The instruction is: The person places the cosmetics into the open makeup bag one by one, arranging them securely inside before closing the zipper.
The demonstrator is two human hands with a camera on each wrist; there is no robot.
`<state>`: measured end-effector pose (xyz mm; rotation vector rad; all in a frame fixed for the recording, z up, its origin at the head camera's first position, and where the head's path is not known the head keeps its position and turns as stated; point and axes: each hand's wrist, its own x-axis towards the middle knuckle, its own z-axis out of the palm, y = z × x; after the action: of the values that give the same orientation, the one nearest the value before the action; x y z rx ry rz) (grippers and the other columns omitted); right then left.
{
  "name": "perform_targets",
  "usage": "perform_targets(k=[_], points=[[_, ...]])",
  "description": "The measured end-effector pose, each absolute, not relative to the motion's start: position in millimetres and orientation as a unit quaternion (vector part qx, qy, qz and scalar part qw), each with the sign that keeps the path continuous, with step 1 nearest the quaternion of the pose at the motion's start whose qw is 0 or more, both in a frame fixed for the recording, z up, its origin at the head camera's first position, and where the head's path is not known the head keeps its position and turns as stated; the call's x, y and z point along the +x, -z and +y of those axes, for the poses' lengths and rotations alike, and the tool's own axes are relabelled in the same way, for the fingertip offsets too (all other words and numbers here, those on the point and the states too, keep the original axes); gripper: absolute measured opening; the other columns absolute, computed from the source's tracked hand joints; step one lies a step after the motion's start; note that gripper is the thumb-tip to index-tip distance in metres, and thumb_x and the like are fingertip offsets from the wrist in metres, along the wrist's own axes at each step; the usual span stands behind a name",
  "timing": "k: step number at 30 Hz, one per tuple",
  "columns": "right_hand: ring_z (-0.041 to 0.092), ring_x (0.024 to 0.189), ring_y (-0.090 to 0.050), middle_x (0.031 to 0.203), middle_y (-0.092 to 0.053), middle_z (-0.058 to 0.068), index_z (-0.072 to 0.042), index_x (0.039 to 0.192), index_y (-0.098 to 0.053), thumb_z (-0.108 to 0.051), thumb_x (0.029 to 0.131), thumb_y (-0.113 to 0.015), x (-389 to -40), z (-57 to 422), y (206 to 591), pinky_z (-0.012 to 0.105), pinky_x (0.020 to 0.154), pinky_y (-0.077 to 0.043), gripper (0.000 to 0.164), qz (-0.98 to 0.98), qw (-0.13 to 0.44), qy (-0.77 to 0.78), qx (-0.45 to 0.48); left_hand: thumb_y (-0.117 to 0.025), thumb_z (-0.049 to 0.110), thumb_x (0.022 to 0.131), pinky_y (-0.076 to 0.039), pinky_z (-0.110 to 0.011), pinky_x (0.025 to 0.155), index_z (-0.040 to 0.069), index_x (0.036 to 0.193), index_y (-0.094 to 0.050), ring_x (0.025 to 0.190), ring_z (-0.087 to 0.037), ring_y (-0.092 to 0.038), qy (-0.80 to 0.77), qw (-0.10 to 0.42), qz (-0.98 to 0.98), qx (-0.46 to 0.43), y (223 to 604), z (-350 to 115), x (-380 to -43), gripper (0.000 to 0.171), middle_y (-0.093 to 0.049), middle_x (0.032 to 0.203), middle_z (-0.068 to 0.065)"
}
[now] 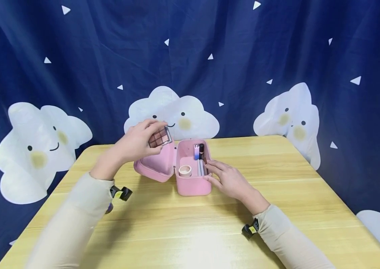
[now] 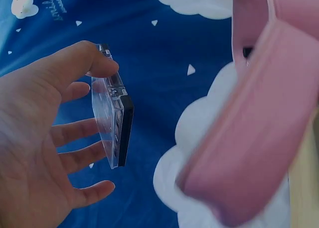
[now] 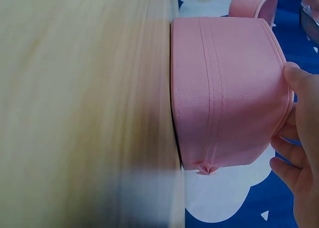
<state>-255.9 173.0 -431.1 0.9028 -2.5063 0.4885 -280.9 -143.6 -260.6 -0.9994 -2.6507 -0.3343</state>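
Note:
My left hand (image 1: 137, 141) grips an eyeshadow palette (image 1: 160, 138) above the raised lid (image 1: 156, 164) of a pink makeup case. In the left wrist view the palette (image 2: 112, 118) appears edge-on, with a clear cover and dark base, held between thumb and fingers. The open pink makeup case (image 1: 194, 186) stands upright on the table. My right hand (image 1: 229, 180) holds its right rim, thumb near the front corner. Inside are a small round cream-coloured jar (image 1: 185, 170), a blue-purple tube (image 1: 196, 152), a black tube (image 1: 201, 149) and slim pale sticks (image 1: 200, 168).
The case stands on a light wooden table (image 1: 277, 175) near its back edge. A dark blue curtain (image 1: 237, 67) with white clouds hangs behind. A small dark object (image 1: 109, 208) shows partly behind the left sleeve.

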Motion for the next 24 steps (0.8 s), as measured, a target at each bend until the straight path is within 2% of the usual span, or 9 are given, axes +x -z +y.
perform_targets(k=[7,11,15,24], points=[[0.032,0.124,-0.055,0.137,-0.056,0.012,-0.006,0.131,-0.062,-0.044,0.097,-0.055,-254.9,172.7,430.6,0.047,0.101,-0.044,0.051,-0.902,0.214,-0.18,0.328,-0.074,0.029,0.08,-0.037,-0.057,0.099,0.018,0.142,-0.049,0.121,-0.033,-0.049,0.119,0.123,-0.919,-0.355,267.9,-112.4,-296.9,0.068,-0.048,0.136,-0.012],[0.032,0.124,-0.054,0.137,-0.056,0.014,-0.006,0.13,-0.062,-0.043,0.097,-0.057,-254.7,172.5,429.5,0.048,0.102,-0.044,0.05,-0.901,0.215,-0.183,0.329,-0.074,0.03,0.08,-0.041,-0.053,0.099,0.019,0.143,-0.048,0.116,-0.033,-0.053,0.128,0.104,-0.923,-0.348,272.6,-97.2,-307.4,0.069,-0.047,0.136,-0.012],[0.033,0.124,-0.054,0.137,-0.056,0.014,-0.005,0.13,-0.062,-0.043,0.097,-0.056,-255.1,172.6,430.4,0.048,0.102,-0.044,0.05,-0.902,0.212,-0.18,0.329,-0.074,0.027,0.08,-0.047,-0.049,0.093,0.017,0.145,-0.042,0.111,-0.031,-0.055,0.151,0.079,-0.925,-0.34,280.4,-86.0,-318.0,0.073,-0.044,0.137,-0.014],[0.032,0.124,-0.054,0.137,-0.055,0.014,-0.005,0.131,-0.062,-0.044,0.097,-0.056,-255.9,172.6,430.3,0.047,0.102,-0.044,0.052,-0.905,0.209,-0.178,0.325,-0.076,0.021,0.081,-0.047,-0.042,0.096,0.012,0.149,-0.035,0.111,-0.029,-0.052,0.165,0.018,-0.932,-0.322,302.5,-67.7,-341.5,0.08,-0.038,0.139,-0.016]])
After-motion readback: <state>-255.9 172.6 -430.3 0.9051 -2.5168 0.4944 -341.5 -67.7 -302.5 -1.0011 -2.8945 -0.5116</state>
